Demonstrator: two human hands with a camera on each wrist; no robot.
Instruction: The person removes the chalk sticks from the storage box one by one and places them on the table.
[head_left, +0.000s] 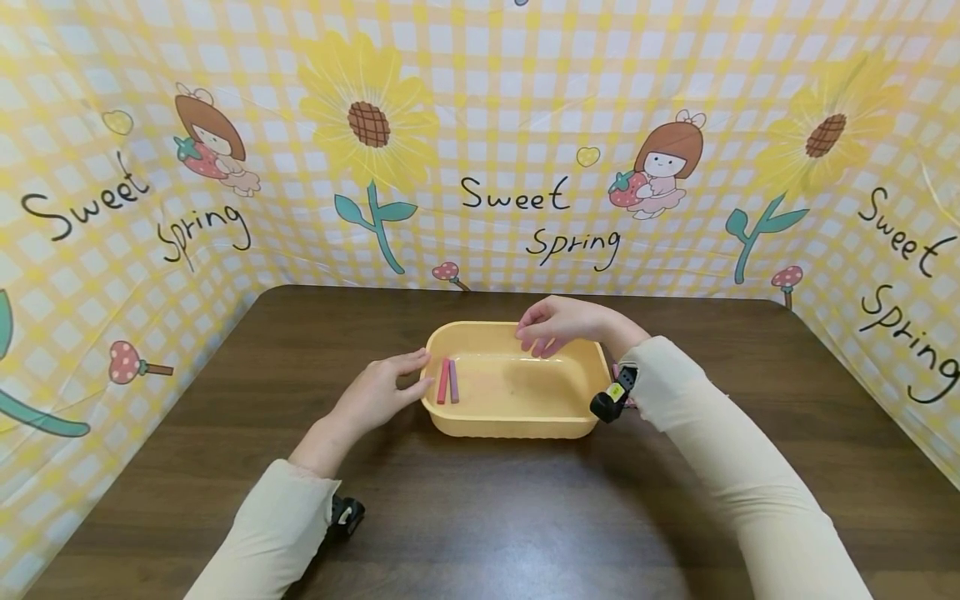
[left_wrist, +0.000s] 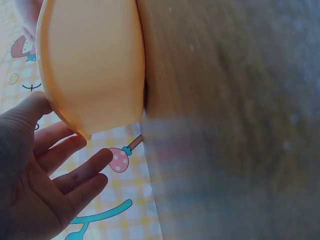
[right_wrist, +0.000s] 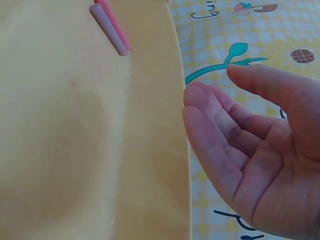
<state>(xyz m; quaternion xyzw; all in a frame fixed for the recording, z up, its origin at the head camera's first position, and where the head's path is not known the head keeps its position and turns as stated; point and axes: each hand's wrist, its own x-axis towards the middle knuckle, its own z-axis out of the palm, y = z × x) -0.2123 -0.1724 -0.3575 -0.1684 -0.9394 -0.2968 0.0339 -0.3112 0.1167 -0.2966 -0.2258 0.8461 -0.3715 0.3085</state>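
Observation:
A yellow plastic tub [head_left: 517, 423] stands on the dark table. Inside it, near the left end, lie a pinkish-red stick [head_left: 442, 382] and a purple stick [head_left: 453, 382], side by side and shaped like chalk; the right wrist view also shows the purple stick [right_wrist: 109, 29]. My left hand [head_left: 378, 392] is at the tub's left end, thumb and fingertips right at the rim, fingers relaxed. Over the far rim, right of its middle, hovers my right hand [head_left: 558, 323], its fingers loosely bent. Nothing is between the right fingers [right_wrist: 205, 125] and thumb.
Beside the tub's right end, something pinkish [head_left: 632, 403] is mostly hidden behind the right wrist camera [head_left: 613, 396] and sleeve. A yellow checked cloth [head_left: 510, 117] with printed flowers rises behind the wooden table [head_left: 480, 517] and along both sides.

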